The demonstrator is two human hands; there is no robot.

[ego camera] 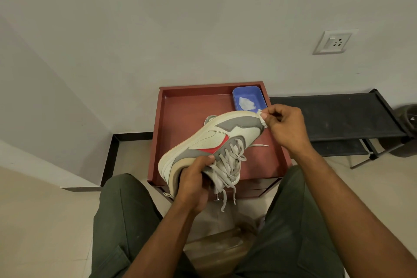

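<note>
A white, grey and red sneaker [212,140] is held tilted on its side above a red-brown tray-top table [180,115]. My left hand [194,180] grips the shoe at its opening, by the heel, with loose grey laces hanging below. At the toe, my right hand [284,124] pinches a small white wad [262,119] against the shoe's tip. A blue plastic tub [248,97] with white crumpled material inside stands in the table's far right corner.
A low black rack [338,115] stands to the right of the table against the wall, with a dark round object [406,128] beyond it. A wall socket [334,42] sits above. My legs in dark green trousers flank the table; a brown bag [221,248] lies on the floor between them.
</note>
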